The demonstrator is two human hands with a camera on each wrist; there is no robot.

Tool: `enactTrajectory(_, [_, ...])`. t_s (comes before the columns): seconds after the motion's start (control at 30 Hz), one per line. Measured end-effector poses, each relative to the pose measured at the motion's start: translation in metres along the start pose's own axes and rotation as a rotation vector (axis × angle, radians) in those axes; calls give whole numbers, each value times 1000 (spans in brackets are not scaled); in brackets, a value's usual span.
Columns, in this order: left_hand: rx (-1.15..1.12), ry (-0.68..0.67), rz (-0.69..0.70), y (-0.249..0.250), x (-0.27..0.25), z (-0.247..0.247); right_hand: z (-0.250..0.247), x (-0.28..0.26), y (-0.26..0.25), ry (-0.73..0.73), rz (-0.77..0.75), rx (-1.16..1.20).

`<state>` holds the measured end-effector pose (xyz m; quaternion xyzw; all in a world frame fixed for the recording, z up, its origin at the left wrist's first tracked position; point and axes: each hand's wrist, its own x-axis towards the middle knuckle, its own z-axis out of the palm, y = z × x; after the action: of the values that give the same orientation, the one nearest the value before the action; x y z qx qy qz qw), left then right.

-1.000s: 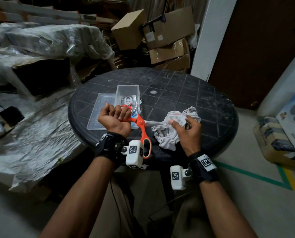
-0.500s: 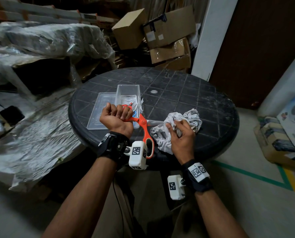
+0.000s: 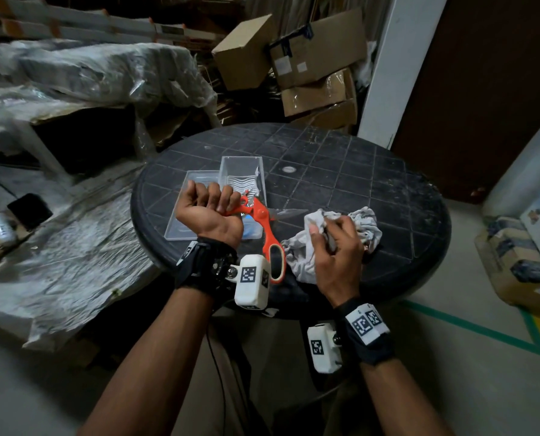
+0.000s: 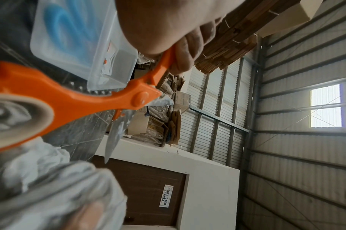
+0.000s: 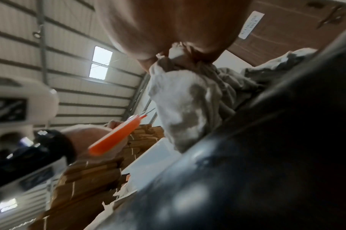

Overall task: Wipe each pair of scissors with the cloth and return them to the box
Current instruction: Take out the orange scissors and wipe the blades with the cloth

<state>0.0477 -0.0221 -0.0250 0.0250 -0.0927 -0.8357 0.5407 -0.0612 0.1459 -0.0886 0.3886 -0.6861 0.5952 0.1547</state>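
Orange-handled scissors are held above the near part of the round black table, blades spread wide. The left hand, palm turned up, is clenched round one handle loop; the other loop hangs toward the table's near edge, and the one blade that shows points right, toward the cloth. The left wrist view shows pale smears on both blades near the pivot.

The right hand grasps a bunched fold of the grey-white cloth, most of which lies on the table. Since half a second ago this hand has rolled knuckles-up and drawn the bunch tighter; the blade tip now lies just short of the fabric. One second ago the hand merely rested at the cloth's edge. Judgement: the wipe of this pair is about to begin, not yet under way.

Just behind the left hand stands the clear plastic box, its lid lying flat beside it to the left. Something blue, apparently another pair's handles, shows in or under the plastic, so further pairs probably remain. Return to the box is outstanding.

Beyond the table: stacked cardboard cartons and plastic-wrapped goods.
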Motion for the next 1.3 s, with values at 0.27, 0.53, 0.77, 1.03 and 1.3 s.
enactTrajectory(0.27, [27,-12,-2,-16,-5,-2,23,-3,-7,-7,-205,-88])
enactTrajectory(0.53, [45,-34,9,-16,-4,-6,24,-4,2,-3,-219,-88])
enactTrajectory(0.77, [40,-35,26,-16,-4,-7,23,-11,4,20,-225,-119])
enactTrajectory(1.03, [62,-74,33,-20,-8,-7,26,-16,5,-70,-290,-103])
enactTrajectory(1.3, [39,-169,32,-22,-10,-10,28,-17,11,-158,-359,-164])
